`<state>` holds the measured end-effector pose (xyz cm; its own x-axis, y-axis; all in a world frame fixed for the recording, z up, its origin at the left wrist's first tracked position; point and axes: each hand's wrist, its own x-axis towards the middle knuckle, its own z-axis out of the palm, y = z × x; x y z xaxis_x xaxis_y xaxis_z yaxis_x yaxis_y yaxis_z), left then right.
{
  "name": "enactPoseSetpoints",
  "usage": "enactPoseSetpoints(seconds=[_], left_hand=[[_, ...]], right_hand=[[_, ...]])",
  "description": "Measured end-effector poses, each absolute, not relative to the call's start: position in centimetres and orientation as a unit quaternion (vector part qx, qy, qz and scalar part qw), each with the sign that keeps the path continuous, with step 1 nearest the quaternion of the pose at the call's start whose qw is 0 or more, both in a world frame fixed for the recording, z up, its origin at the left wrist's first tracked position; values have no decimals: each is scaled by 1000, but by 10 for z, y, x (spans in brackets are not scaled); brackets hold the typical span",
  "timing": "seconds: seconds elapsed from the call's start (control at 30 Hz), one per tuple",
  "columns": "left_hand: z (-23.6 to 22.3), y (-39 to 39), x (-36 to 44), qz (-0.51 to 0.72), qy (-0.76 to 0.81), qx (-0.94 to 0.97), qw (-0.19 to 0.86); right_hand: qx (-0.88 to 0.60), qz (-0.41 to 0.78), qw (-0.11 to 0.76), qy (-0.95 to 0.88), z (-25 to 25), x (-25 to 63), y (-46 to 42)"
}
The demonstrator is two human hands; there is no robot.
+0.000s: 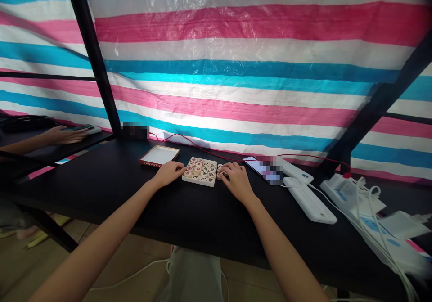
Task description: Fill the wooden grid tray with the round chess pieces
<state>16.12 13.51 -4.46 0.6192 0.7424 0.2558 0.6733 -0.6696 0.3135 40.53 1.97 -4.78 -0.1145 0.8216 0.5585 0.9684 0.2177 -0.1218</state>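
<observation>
A small square box (200, 172) filled with several round wooden chess pieces sits on the black table (189, 216). My left hand (169, 172) rests at the box's left edge with its fingers curled against it. My right hand (234, 178) lies at the box's right side, fingers bent around a round chess piece (219, 172) beside the box. The box's red-edged lid (159, 155) lies flat to the left, behind my left hand.
A phone (265, 168) lies right of my right hand, with white power banks (308, 198) and a white power strip (340, 194) with cables further right. A red cable (202, 149) runs along the striped tarp. Another person's hand (64, 135) rests on a neighbouring table at left.
</observation>
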Motion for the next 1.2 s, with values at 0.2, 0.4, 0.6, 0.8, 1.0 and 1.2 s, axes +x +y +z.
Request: enactPoseSetpoints(seconds=[0.2, 0.4, 0.6, 0.8, 1.0, 1.2], left_hand=[[-46, 136, 162, 189, 386, 897, 103], [-50, 138, 163, 195, 377, 897, 121], [-51, 140, 163, 195, 376, 896, 132], [-52, 140, 163, 196, 374, 896, 134], [-52, 140, 163, 195, 373, 897, 131], [-52, 139, 163, 196, 376, 896, 132]], right_hand=[[-562, -94, 266, -778, -44, 389, 15], [-526, -67, 207, -822, -49, 375, 14], [-529, -68, 221, -816, -48, 376, 14], [-515, -60, 206, -830, -49, 375, 13], [-519, -52, 212, -826, -48, 375, 14], [-519, -49, 216, -825, -47, 375, 13]])
